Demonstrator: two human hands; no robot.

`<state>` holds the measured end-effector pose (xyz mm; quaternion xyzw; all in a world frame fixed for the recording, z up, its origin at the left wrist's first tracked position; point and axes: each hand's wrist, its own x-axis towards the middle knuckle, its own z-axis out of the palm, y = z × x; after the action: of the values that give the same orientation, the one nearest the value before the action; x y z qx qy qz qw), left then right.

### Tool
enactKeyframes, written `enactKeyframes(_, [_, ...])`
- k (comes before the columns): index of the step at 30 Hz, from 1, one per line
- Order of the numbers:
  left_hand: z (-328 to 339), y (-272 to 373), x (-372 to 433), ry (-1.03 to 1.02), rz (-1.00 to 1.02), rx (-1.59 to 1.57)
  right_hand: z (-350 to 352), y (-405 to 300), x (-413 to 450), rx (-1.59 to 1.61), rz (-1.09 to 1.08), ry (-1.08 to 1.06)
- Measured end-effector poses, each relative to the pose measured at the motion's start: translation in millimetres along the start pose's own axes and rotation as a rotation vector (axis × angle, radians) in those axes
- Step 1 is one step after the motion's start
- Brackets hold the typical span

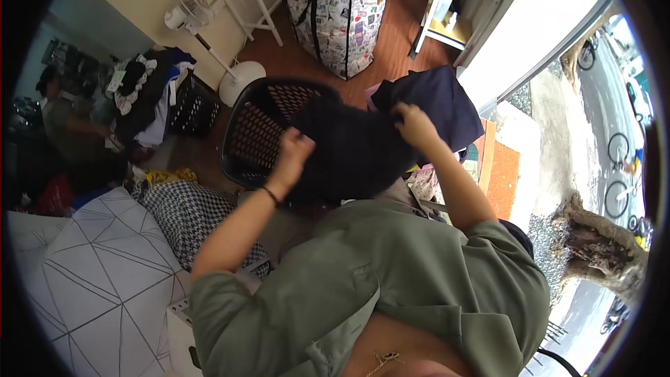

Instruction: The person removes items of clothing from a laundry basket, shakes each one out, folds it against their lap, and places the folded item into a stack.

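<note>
A black cloth garment (356, 154) is stretched out in front of my torso, its lower part over my lap. My left hand (294, 154) pinches its left edge. At the upper right edge, my right hand (416, 124) grips the fabric with bent fingers. Behind the cloth stands a black perforated plastic laundry basket (251, 133), partly hidden by it. Just beyond my right hand lies a dark navy folded garment (445, 99), with a bit of pink cloth under its left side.
A white pedestal fan (241, 76) and a second basket (193, 104) beside heaped clothes (138, 89) stand left. A printed zip bag (335, 21) is ahead, near a shelf unit (445, 26). Houndstooth fabric (191, 214) and a white line-patterned cover (104, 272) lie left. A glass pane faces the street.
</note>
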<state>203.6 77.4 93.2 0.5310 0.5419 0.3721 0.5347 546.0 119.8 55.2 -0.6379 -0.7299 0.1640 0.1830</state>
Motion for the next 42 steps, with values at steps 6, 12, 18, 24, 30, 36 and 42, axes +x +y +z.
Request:
enactKeyframes(6, [67, -94, -39, -0.038, -0.013, 0.505, 16, -31, -37, -0.527, -0.049, 0.053])
enactKeyframes(12, [53, -80, -46, -0.167, 0.200, 0.503, 60, -74, -1, -0.130, -0.559, -0.160])
enactKeyframes(18, [50, -90, -49, -0.216, 0.192, 0.534, 79, -68, 15, -0.215, -0.556, -0.331])
enactKeyframes(24, [69, -111, -43, 0.038, -0.133, 0.454, 66, -59, -3, -0.141, -0.721, -0.237])
enactKeyframes(30, [68, -98, -41, 0.015, -0.216, 0.403, 81, -85, -22, -0.183, -0.479, -0.124])
enactKeyframes(36, [66, -99, -45, 0.056, -0.199, 0.396, 93, -105, -34, -0.036, -0.507, -0.044])
enactKeyframes(42, [65, -94, -52, 0.073, -0.191, 0.357, 93, -112, -44, -0.162, -0.553, -0.028])
